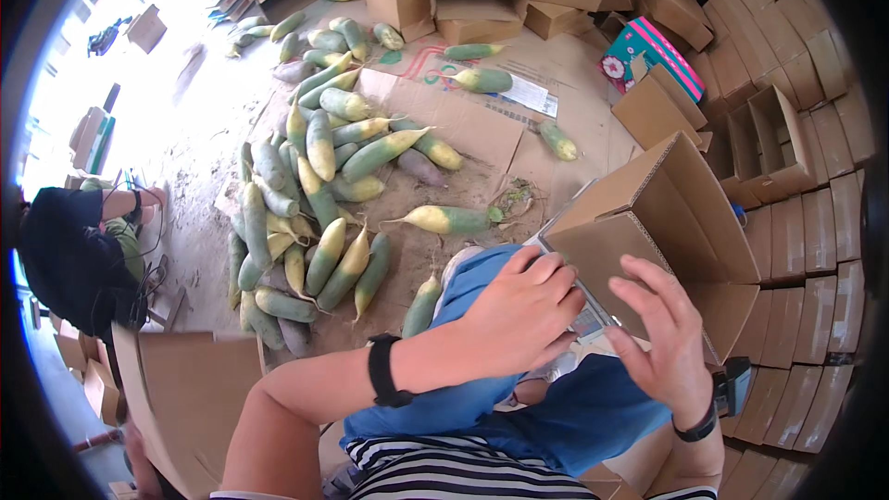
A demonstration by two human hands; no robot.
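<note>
Left hand's [519,315] fingers curl, their grip impossible to make out; right hand's [662,343] fingers spread loosely open; an open cardboard box [597,255] stands just beyond both; green-and-yellow radishes [384,153] lie farther off, leftward.

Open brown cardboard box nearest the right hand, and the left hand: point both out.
Open brown cardboard box [690,231]: head view, on a cardboard panel near its middle.
Left hand [520,311]: head view, on the back of it.
</note>
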